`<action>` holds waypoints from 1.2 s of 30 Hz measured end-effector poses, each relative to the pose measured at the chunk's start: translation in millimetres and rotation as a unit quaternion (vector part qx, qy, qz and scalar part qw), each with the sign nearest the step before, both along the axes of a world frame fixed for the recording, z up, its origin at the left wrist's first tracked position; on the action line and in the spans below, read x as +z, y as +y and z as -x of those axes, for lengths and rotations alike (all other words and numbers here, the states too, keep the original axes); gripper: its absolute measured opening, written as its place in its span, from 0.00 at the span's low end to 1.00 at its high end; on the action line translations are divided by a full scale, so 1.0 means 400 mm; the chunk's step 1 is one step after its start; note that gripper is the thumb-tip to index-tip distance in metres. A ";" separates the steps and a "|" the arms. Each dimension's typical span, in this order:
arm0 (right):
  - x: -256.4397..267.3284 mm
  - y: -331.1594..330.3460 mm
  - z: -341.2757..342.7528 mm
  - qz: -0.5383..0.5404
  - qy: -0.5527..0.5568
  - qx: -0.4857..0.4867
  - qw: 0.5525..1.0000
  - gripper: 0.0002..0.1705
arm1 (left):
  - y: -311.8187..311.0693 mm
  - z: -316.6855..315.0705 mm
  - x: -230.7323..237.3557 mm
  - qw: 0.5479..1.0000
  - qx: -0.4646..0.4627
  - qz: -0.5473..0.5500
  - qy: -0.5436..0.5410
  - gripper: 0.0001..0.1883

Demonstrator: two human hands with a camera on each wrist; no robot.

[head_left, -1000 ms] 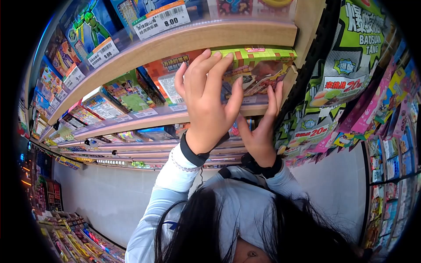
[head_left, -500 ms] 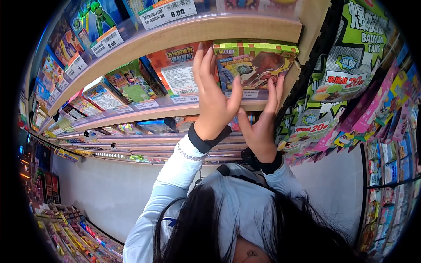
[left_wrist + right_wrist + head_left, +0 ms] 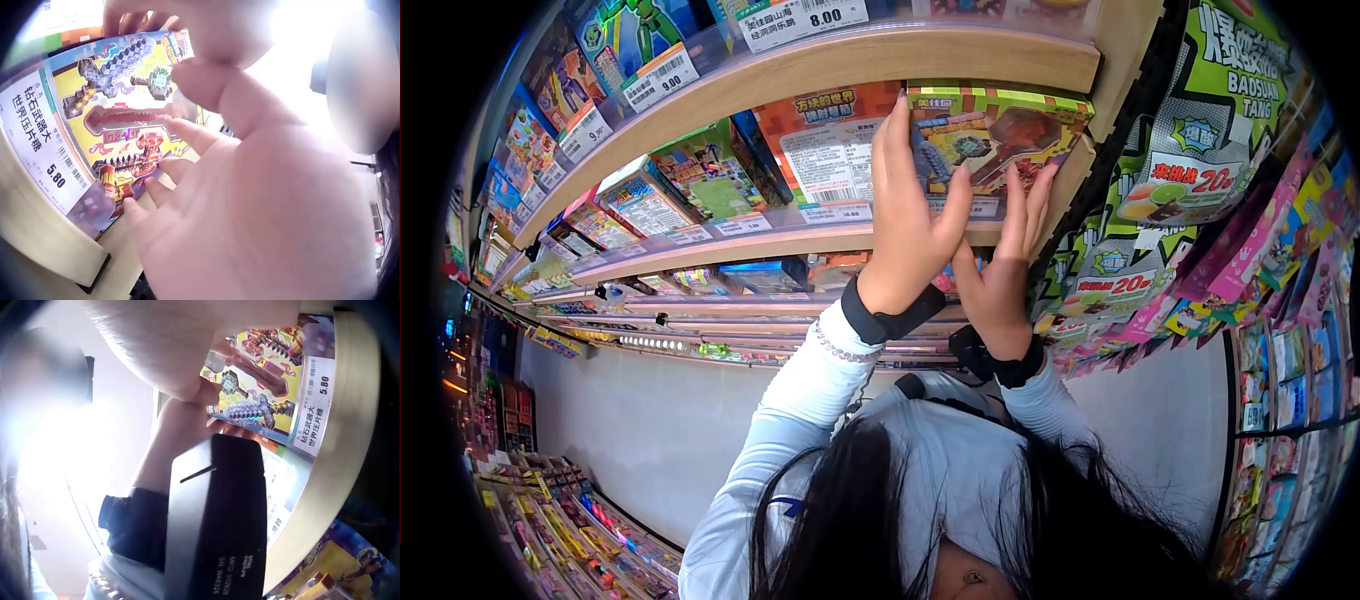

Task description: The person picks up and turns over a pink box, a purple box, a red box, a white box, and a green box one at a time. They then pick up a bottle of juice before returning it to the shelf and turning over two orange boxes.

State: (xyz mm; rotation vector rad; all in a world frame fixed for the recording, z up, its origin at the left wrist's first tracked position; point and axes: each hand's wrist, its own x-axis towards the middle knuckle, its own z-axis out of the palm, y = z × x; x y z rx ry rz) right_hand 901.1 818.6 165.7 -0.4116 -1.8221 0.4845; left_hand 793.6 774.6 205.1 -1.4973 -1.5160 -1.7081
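A yellow candy box [image 3: 975,135] with a green pixel-pattern top and pictured swords stands on the shelf beside an orange box [image 3: 825,150]. My left hand [image 3: 905,215] reaches up along its left side, fingers nearly straight, thumb over the front. Lower right, my right hand [image 3: 1000,285] has its fingers extended at the candy box's front. In the left wrist view, the right hand [image 3: 250,206] spreads in front of the printed face. The left hand [image 3: 181,434] appears in the right wrist view, fingertips at the box's side. Neither hand is curled round anything.
A wooden shelf edge [image 3: 820,245] with price tags runs below the boxes, and another shelf [image 3: 1000,55] overhangs them. Green hanging packets [image 3: 1190,150] crowd the right. More boxes [image 3: 715,170] line the shelf leftward. A black wrist device [image 3: 215,512] is on the left wrist.
The candy box, tilted forward under my left fingers a second ago, now stands back in line with its front more visible. My left hand slid from its top to its left side.
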 end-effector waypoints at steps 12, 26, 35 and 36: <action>0.006 -0.016 -0.005 0.025 -0.016 0.025 0.999 0.47 | -0.005 0.026 0.026 0.990 -0.072 -0.051 -0.113 0.34; 0.008 -0.017 -0.001 0.030 -0.019 0.025 0.999 0.48 | -0.003 0.072 0.039 0.962 -0.198 -0.013 -0.190 0.25; 0.004 -0.017 0.009 0.020 -0.014 0.037 0.999 0.49 | -0.011 0.063 0.049 0.976 -0.150 -0.025 -0.153 0.24; 0.002 -0.018 0.011 0.016 -0.015 0.036 0.999 0.49 | -0.005 0.059 0.047 0.982 -0.128 -0.041 -0.132 0.24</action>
